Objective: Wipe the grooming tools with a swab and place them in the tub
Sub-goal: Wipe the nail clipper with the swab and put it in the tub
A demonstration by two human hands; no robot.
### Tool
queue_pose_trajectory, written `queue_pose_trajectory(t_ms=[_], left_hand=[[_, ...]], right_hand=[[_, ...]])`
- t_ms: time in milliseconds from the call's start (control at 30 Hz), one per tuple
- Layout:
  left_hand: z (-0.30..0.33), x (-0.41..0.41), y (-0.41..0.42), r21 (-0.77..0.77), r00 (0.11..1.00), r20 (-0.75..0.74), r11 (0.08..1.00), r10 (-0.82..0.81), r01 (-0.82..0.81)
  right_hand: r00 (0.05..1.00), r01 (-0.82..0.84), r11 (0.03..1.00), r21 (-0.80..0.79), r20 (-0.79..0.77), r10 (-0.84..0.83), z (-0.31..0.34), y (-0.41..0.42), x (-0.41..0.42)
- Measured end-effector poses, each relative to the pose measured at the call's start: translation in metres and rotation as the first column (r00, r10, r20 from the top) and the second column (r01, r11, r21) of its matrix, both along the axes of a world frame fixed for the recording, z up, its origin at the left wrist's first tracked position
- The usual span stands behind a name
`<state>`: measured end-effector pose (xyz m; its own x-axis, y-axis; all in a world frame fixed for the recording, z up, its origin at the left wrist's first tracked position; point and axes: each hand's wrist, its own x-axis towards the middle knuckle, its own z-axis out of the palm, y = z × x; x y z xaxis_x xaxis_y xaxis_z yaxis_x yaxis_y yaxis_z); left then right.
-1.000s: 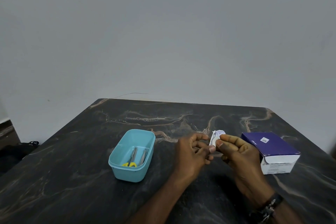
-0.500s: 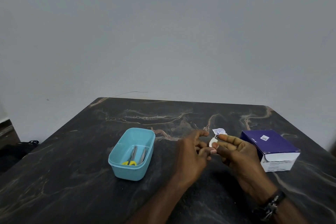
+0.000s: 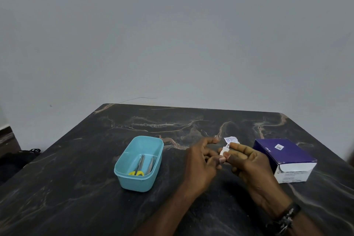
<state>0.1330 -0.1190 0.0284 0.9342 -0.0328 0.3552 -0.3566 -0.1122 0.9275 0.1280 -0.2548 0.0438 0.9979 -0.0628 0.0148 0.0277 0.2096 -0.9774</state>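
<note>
Across the whole near part of the scene runs a dark marbled tabletop (image 3: 80,188) with pale brown veins, backed by a plain grey wall (image 3: 172,34). At the far left edge, off the tabletop, lies a dark shape too dim to make out.

On the right of the tabletop stands a purple and white box (image 3: 285,156), closed, with a small white label on its top. Left of centre sits the light blue tub (image 3: 138,164), open at the top. Inside it lie scissors (image 3: 138,167) with yellow handles at the near end, and just beside them, to the right, a thin metal tool (image 3: 151,165) whose kind cannot be told.

Between the tub and the box the two hands meet above the tabletop. The left hand (image 3: 201,163) has its fingers curled toward the right hand, its grip pinching a small white swab (image 3: 222,153) where the fingertips come together. The right hand (image 3: 249,163), with a dark band at the wrist, has its grip closed on a torn white wrapper (image 3: 230,139) that sticks up at the far side of its fingers; a small metal piece seems to show between wrapper and swab, but it is too small to tell.
</note>
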Motion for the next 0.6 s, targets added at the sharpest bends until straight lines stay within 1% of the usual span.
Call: queue_pose_trajectory(t_ms=[100, 233, 300, 367, 533, 600], left_hand=[[-0.0002, 0.0002, 0.0004, 0.017, 1.000, -0.010, 1.000, -0.007, 0.007], [-0.0008, -0.0022, -0.0034, 0.028, 0.999, -0.012, 0.998, -0.051, 0.051], [-0.0010, -0.0031, -0.0047, 0.040, 0.998, -0.007, 0.998, -0.055, 0.055], [-0.0019, -0.0027, -0.0047, 0.031, 0.999, -0.001, 0.998, -0.045, 0.045], [-0.0025, 0.0005, -0.0014, -0.008, 1.000, -0.012, 1.000, 0.002, -0.002], [-0.0022, 0.0007, -0.0015, -0.003, 1.000, -0.016, 1.000, -0.002, 0.002]], right_hand=[[1.000, 0.005, 1.000, 0.005, 0.005, -0.005, 0.0001, 0.0002, 0.0004], [0.995, 0.090, 0.993, 0.072, 0.025, -0.092, 0.0022, -0.0057, 0.0034], [0.994, 0.101, 0.991, 0.086, 0.026, -0.104, 0.0031, -0.0069, 0.0043], [0.995, 0.091, 0.993, 0.071, 0.023, -0.093, 0.0028, -0.0049, 0.0028], [1.000, 0.002, 1.000, 0.003, 0.018, -0.002, 0.0014, 0.0019, -0.0019], [1.000, 0.010, 1.000, 0.006, 0.027, -0.010, 0.0013, 0.0014, -0.0012]])
